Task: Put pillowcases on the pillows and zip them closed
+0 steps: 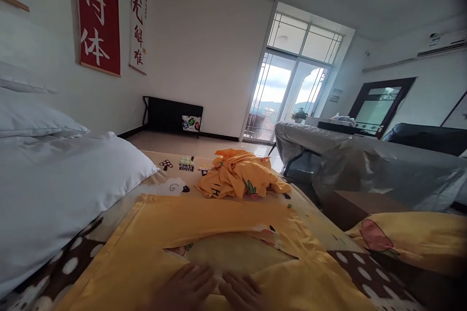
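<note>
A yellow pillowcase lies spread flat on the bed in front of me, with a paler folded section at its middle. My left hand and my right hand rest side by side on that paler part at the bottom edge of the view, fingers stretched out flat and pressing the cloth. A crumpled yellow cloth with small prints sits in a heap farther up the bed. A second yellow pillow with a pink print lies at the right.
A white duvet and white pillows are piled on the left. The patterned bedsheet shows beneath. A grey-covered sofa stands to the right, a glass balcony door behind, a black rack by the wall.
</note>
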Available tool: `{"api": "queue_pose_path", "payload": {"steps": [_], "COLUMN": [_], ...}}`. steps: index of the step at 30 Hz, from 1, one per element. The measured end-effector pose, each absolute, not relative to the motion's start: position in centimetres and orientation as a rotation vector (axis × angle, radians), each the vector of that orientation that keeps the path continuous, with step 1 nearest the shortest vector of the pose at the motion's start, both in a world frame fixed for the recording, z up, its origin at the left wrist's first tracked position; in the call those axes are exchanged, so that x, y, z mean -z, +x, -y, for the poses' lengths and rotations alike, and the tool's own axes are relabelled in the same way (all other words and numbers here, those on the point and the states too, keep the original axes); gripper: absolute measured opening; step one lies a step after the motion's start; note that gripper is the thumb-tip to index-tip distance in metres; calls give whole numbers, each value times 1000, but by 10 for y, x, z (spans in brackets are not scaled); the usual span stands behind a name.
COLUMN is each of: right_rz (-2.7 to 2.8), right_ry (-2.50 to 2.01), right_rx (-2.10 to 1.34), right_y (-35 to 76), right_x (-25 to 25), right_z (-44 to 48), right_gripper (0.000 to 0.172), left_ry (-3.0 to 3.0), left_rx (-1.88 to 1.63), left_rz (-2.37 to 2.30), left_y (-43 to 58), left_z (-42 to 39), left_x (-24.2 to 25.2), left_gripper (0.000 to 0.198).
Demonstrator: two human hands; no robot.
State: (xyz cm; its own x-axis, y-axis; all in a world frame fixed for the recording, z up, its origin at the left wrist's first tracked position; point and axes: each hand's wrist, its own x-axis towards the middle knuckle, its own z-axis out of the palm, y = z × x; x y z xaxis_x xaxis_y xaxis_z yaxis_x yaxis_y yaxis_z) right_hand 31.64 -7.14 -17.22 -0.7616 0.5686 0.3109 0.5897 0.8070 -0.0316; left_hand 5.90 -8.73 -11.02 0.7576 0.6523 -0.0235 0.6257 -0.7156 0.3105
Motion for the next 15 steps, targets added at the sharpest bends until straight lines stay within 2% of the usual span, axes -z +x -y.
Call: {"api": "queue_pose_path", "payload": {"steps": [6,10,12,15], "right_rz": [2455,2409,2413,2497], "right_ry": [-953,-1020,-1012,-961], "right_rx": [-128,-298,-292,-104], "right_y": [328,328,328,329], "right_x": [173,178,178,173], "right_z": [81,81,79,76], "right_gripper": [41,31,30,28], "left_ry": [2636,2547,2524,2555], "left_rx": [-285,-433,-394,-339], "left_rz": [-984,-1344,-1432,-1399], "left_y": [46,40,36,32], "left_z": [89,85,84,86], "left_x": [124,132,133,129], "left_gripper": [49,49,53,54]}}
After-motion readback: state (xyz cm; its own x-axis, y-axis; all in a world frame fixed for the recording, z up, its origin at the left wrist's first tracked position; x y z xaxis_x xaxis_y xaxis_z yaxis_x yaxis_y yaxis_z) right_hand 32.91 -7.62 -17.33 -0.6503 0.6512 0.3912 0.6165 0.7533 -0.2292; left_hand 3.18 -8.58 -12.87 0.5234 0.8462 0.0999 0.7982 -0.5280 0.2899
